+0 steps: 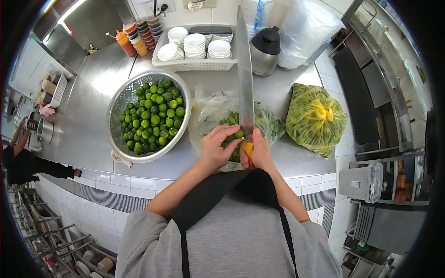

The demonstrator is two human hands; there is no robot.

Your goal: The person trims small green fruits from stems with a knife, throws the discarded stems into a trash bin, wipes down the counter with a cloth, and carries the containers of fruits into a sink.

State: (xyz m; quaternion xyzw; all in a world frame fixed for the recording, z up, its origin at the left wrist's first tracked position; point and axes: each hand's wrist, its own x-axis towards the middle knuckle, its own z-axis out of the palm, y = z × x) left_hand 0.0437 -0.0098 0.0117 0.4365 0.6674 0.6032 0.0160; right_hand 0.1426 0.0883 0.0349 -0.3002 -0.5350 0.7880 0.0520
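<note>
My right hand (258, 152) is wrapped round the yellow handle of a long knife (246, 83), whose blade points away from me, up and forward. Pinched in the fingers of my left hand (218, 146) is a small green lime (238, 134), held against the blade near the handle. Under both hands lies an opened clear plastic bag (201, 111) with green pieces inside; my hands hide part of it. To the left, a perforated metal colander (187, 116) holds many whole green limes (153, 116).
A tied yellowish bag (315, 123) of greens sits at right. Behind are a white basket (199, 65) of stacked small bowls, a steel jug (265, 53), plastic bags (301, 32) and sauce bottles (124, 42). Another person (32, 162) stands at far left.
</note>
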